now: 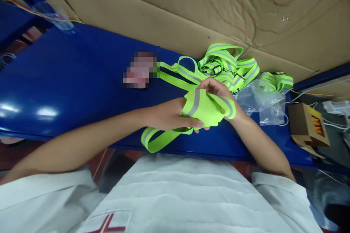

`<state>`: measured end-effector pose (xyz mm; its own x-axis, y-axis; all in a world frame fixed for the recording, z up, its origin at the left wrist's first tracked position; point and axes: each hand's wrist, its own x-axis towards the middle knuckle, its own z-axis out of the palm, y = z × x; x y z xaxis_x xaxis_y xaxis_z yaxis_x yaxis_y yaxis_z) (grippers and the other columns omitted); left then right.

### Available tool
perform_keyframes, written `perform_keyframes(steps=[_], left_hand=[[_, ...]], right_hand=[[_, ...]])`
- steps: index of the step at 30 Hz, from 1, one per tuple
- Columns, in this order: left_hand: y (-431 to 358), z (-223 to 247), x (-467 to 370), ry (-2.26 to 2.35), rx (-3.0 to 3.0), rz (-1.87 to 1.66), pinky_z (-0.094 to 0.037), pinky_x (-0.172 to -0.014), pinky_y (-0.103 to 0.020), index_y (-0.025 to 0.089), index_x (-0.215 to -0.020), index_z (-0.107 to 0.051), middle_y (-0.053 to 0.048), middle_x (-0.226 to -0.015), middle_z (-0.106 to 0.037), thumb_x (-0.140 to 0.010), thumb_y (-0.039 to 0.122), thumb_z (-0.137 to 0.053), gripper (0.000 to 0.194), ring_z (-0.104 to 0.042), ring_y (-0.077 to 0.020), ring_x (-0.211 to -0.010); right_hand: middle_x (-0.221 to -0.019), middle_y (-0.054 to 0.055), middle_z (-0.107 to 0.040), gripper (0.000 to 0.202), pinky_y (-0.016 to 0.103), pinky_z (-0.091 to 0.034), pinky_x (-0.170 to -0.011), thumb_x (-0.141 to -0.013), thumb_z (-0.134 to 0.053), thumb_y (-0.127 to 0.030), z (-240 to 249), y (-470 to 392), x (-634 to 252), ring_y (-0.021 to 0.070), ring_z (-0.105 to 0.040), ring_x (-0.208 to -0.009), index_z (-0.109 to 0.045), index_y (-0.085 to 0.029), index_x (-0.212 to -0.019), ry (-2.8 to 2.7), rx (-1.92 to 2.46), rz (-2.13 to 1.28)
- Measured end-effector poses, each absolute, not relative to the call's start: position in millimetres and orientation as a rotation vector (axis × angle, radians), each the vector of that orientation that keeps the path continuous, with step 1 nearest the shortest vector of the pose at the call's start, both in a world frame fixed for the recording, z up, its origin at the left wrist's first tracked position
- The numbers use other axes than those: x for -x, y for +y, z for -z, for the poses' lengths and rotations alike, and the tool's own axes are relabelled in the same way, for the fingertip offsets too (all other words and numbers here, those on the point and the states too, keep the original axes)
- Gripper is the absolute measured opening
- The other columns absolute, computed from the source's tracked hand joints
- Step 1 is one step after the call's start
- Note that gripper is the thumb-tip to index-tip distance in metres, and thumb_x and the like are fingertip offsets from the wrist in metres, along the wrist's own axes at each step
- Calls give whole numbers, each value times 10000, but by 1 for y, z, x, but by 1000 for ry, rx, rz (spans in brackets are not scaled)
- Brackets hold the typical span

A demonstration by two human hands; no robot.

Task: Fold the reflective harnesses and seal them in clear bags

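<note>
With the table (90, 54) below the grip, the likely light, limp strap (205, 109) is being clasped by the left hand (169, 114) and right hand (217, 86), best around its folds.

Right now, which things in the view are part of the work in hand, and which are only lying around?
In the work:
- bunched green strap, in the left hand and right hand
- heaped green straps, probably

Seemingly just lying about:
- clear plastic bag
- open cardboard box
- clear cup
</note>
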<state>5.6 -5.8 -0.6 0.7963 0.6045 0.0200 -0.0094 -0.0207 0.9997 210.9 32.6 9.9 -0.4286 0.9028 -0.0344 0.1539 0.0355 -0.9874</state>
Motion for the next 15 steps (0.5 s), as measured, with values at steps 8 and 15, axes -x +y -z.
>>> perform_keyframes(steps=[8,15], left_hand=[[-11,-12,-7,496,-1339,-619,-644,-761,-284,128,-1169,-728,-119,-1088,-815,-964,328,-738,286,-769,-183,-837],[1,11,-10,526,-1614,-645,-608,-805,-257,130,-1045,-759,-92,-1006,-790,-1006,348,-657,244,-749,-168,-872]], right_hand=[[-1037,53,-788,754,309,-587,-614,-961,-346,-860,-35,30,-227,203,-741,-802,-759,-250,-1120,-1658,1093,-1672],[-1043,36,-767,674,366,-601,-744,-861,-772,-639,-38,18,-225,202,-711,-734,-583,-256,-1382,-2294,1048,-1188]])
